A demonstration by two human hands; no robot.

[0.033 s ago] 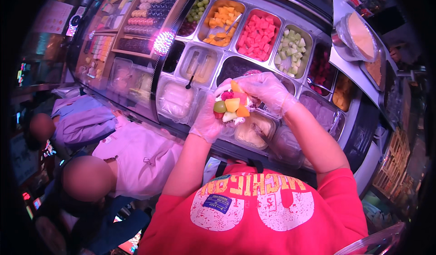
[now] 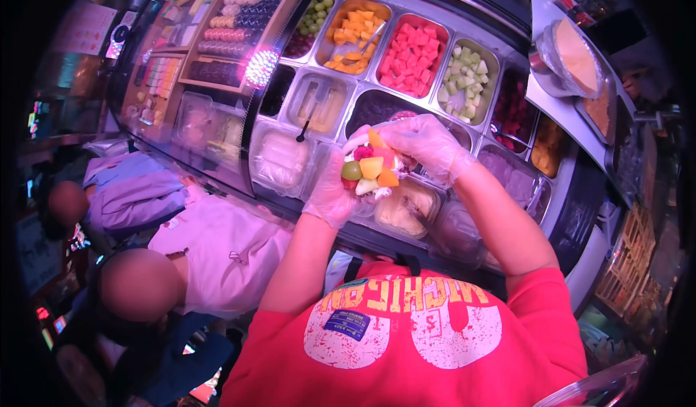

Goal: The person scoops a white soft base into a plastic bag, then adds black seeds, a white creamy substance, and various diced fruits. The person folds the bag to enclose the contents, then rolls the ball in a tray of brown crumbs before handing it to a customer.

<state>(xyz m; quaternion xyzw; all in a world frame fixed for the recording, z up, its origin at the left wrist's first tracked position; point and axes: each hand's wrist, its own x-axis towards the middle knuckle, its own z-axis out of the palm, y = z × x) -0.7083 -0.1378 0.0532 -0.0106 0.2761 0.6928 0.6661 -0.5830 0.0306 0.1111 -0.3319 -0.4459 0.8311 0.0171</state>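
A small dessert (image 2: 371, 168) heaped with fruit chunks and white cream is held up over the counter's tubs. Orange, red and pale pieces and a round green grape show on it; its base is hidden. My left hand (image 2: 335, 191), in a clear plastic glove, is closed around its left side. From the far right, my right hand (image 2: 426, 144), gloved the same way, curls its fingers against the dessert's edge, with the fingertips partly hidden. Just under the hands are a tub of cream-coloured spread (image 2: 400, 215) with a utensil in it and a dark well (image 2: 377, 110).
Beyond stand tubs of orange chunks (image 2: 357, 37), red cubes (image 2: 412, 55), pale green cubes (image 2: 464, 81) and grapes (image 2: 315, 17). A glass display case (image 2: 210, 66) borders the left, with people (image 2: 225, 251) beside it. At right, a bowl (image 2: 573, 55) sits on a raised shelf.
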